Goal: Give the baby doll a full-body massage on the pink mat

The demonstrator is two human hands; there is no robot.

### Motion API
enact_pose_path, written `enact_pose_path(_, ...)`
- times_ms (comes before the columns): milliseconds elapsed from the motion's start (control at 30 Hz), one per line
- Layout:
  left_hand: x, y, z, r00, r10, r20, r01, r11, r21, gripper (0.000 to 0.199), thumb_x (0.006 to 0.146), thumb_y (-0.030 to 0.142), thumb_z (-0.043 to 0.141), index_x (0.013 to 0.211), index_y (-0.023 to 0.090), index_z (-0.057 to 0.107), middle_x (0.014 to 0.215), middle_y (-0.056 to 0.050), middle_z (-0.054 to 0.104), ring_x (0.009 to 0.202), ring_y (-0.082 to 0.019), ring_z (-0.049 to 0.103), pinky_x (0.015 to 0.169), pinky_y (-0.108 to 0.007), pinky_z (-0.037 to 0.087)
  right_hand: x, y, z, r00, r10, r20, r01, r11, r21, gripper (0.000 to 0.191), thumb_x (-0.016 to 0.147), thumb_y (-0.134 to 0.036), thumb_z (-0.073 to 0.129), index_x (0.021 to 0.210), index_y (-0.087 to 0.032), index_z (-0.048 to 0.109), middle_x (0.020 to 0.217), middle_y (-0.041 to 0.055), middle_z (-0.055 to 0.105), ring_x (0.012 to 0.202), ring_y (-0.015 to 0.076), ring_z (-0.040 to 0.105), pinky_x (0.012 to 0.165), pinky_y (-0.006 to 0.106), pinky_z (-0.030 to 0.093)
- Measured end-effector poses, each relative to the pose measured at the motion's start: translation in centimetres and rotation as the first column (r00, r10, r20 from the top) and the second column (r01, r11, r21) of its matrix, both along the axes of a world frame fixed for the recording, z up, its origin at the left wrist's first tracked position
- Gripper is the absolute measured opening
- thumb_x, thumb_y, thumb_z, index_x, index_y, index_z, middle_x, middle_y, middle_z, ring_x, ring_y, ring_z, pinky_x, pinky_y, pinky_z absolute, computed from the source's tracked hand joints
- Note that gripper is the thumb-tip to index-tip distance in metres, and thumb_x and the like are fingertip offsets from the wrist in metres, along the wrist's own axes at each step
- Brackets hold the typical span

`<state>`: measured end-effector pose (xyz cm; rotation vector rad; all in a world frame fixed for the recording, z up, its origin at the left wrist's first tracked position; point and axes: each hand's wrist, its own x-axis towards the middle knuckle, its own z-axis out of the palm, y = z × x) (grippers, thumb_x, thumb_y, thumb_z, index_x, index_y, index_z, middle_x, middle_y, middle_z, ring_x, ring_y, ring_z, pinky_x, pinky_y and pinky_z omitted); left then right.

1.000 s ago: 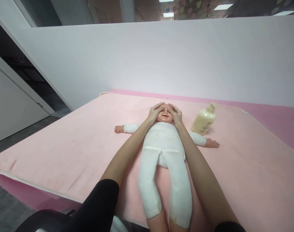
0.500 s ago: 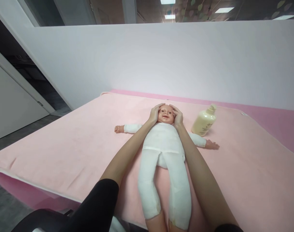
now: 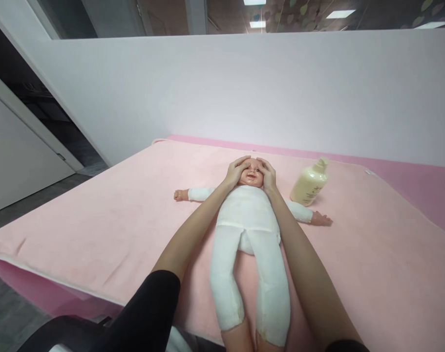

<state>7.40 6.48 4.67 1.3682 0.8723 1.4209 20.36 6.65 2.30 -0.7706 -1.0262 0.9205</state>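
A baby doll [image 3: 248, 210] with a white cloth body lies on its back, its head toward the wall and its arms spread wide. My left hand [image 3: 236, 172] cups one side of the doll's head, the thumb lying across the brow and over one eye. On the other side of the head, my right hand [image 3: 268, 175] rests with its fingers curved over the temple and forehead. Both hands touch the head, which shows between them. The doll's feet run out of view at the bottom.
A pale yellow pump bottle [image 3: 308, 183] stands beside the doll's outstretched arm on the right. Under everything lies a pink blanket [image 3: 127, 205] on a pink-edged table. A white wall [image 3: 244, 88] rises behind, with a window strip above it.
My left thumb has slid inward over the doll's brow and now covers an eye. My right fingers have shifted slightly on the forehead. The doll and bottle stay in place.
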Motion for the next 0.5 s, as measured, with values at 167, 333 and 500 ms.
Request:
enact_pose_path(167,0.07,0.36,-0.24,1.000,0.029,-0.006,-0.029,0.999,0.034,0.040,0.071,0.017,0.048,0.104,0.012,0.069,0.121,-0.008,0.065,0.119,-0.022,0.054,0.105,-0.033,0.039,-0.17,-0.43,0.49,0.998,0.012,-0.063,-0.015,0.999,-0.045,0.025,0.063,-0.019,0.057,0.086,-0.019,0.067,0.102,0.0026,0.068,0.106,0.0206,0.057,0.105,0.039,0.039)
enact_pose_path(333,-0.01,0.57,-0.63,0.998,0.061,-0.020,-0.059,0.993,0.098,0.042,0.073,0.016,0.040,0.103,0.011,0.069,0.119,-0.008,0.066,0.117,-0.021,0.056,0.105,-0.031,0.039,-0.03,-0.74,0.56,0.993,0.063,-0.095,-0.070,0.995,-0.071,0.028,0.064,-0.016,0.053,0.087,-0.019,0.068,0.106,0.0035,0.068,0.110,0.0226,0.056,0.105,0.042,0.039)
enact_pose_path(500,0.01,0.45,-0.68,0.997,0.068,-0.033,-0.064,0.993,0.099,0.042,0.073,0.016,0.039,0.104,0.012,0.069,0.119,-0.007,0.066,0.116,-0.021,0.056,0.104,-0.031,0.040,0.13,-0.68,0.40,0.995,0.064,-0.081,-0.068,0.996,-0.053,0.028,0.065,-0.019,0.054,0.088,-0.018,0.069,0.106,0.0043,0.068,0.113,0.0244,0.055,0.106,0.044,0.038)
